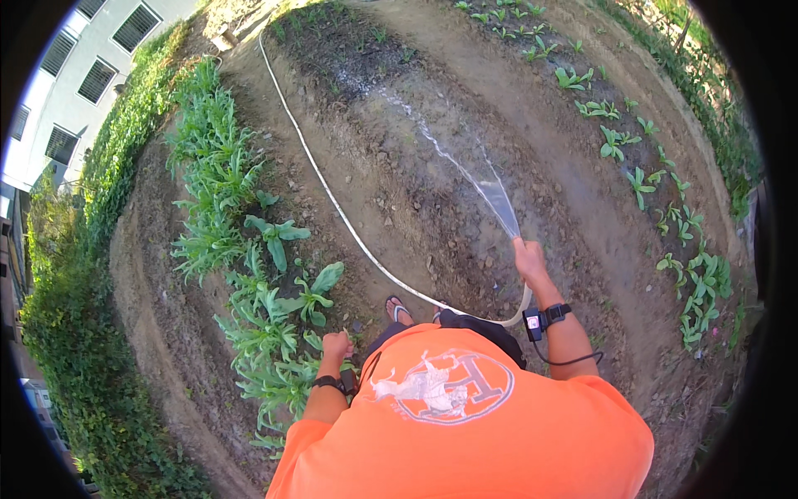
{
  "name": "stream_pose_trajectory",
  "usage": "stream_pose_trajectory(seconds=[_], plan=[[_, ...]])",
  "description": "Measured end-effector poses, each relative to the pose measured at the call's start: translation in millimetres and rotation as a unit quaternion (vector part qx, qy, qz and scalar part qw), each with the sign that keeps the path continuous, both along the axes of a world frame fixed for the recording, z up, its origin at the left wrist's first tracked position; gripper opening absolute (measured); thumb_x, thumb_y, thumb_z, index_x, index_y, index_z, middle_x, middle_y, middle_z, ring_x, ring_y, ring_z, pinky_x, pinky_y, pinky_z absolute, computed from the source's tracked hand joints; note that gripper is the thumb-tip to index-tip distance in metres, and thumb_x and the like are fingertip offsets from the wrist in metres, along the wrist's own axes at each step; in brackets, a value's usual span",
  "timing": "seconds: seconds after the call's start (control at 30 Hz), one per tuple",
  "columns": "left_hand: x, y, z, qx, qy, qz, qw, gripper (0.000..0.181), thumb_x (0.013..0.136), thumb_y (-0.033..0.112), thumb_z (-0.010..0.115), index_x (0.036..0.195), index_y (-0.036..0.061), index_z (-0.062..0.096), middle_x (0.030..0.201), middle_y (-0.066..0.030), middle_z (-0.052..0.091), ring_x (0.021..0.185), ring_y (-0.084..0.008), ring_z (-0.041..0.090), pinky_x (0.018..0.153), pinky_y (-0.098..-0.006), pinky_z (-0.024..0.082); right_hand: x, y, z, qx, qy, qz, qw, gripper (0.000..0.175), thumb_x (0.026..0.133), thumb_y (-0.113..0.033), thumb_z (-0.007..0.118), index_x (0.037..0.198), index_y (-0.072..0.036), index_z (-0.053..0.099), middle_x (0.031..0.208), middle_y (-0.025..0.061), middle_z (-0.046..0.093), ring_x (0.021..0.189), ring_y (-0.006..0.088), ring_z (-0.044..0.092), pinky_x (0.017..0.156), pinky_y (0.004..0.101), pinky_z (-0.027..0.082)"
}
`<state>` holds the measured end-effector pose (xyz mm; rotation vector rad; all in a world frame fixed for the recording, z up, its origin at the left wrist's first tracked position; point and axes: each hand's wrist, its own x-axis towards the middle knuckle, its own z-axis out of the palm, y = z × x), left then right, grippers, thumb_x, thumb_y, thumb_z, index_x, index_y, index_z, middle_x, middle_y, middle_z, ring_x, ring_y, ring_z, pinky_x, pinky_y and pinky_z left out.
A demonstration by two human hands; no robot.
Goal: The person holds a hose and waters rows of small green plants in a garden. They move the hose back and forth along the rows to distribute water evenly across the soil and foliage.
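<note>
My right hand grips the end of a pale garden hose, whose line curves past my feet and runs off to the top left. From the hand, water fans out in a sheet, then a broken stream, onto dark wet soil farther up the bed. My left hand is beside leafy green plants, its fingers curled; whether it holds anything cannot be told.
Leafy plants line the left side. Young plants grow in a row on the right. Beyond the left path are dense vines and a white building with barred windows. The hose crosses the ground near my sandalled foot.
</note>
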<state>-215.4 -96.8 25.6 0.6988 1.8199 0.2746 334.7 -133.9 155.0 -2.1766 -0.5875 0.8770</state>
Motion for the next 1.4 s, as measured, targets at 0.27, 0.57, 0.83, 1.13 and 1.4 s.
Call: stream_pose_trajectory(seconds=[0.27,0.57,0.83,1.13,1.4], plan=[[-19.2,39.5,-2.2,0.022,-0.025,-0.003,0.999,0.029,0.095,0.017,0.052,0.079,-0.0071,0.059,0.069,-0.0155,0.063,0.048,-0.0220,0.060,0.041,-0.0344,0.050,-20.0,43.5,14.5,0.011,-0.009,-0.007,1.000,0.055,0.095,-0.040,0.054,0.060,0.003,0.051,0.051,0.0083,0.048,0.038,0.0234,0.050,0.036,0.0426,0.038],[-46.3,72.7,-21.5,0.021,-0.044,0.027,0.998,0.027,0.094,0.016,0.054,0.082,-0.0069,0.060,0.070,-0.0145,0.064,0.050,-0.0212,0.060,0.042,-0.0336,0.049,-36.6,92.8,29.0,0.022,-0.066,-0.004,0.998,0.056,0.094,-0.040,0.054,0.063,0.007,0.053,0.052,0.0122,0.050,0.040,0.0274,0.054,0.038,0.0443,0.039],[-75.5,84.8,-32.6,0.014,-0.049,0.043,0.998,0.028,0.094,0.016,0.054,0.084,-0.0092,0.061,0.072,-0.0164,0.065,0.051,-0.0233,0.062,0.044,-0.0358,0.052,-37.7,117.7,35.7,0.025,-0.120,-0.005,0.992,0.056,0.093,-0.041,0.052,0.065,0.008,0.056,0.053,0.0159,0.052,0.045,0.0315,0.057,0.045,0.0467,0.044],[-90.2,96.6,-37.7,0.018,-0.051,0.022,0.998,0.032,0.094,0.017,0.053,0.078,-0.0090,0.063,0.072,-0.0163,0.066,0.053,-0.0232,0.064,0.046,-0.0362,0.054,-57.8,121.8,47.6,-0.015,-0.116,0.002,0.993,0.053,0.095,-0.039,0.056,0.062,0.001,0.052,0.052,0.0073,0.049,0.039,0.0226,0.052,0.036,0.0408,0.038],[-87.8,94.2,-35.1,-0.001,-0.034,0.034,0.999,0.030,0.095,0.016,0.053,0.080,-0.0083,0.060,0.071,-0.0166,0.064,0.052,-0.0240,0.062,0.044,-0.0362,0.052,-41.0,119.9,30.6,-0.074,-0.178,0.047,0.980,0.057,0.091,-0.041,0.054,0.079,0.014,0.064,0.073,0.0322,0.064,0.073,0.0452,0.067,0.070,0.0519,0.051]])
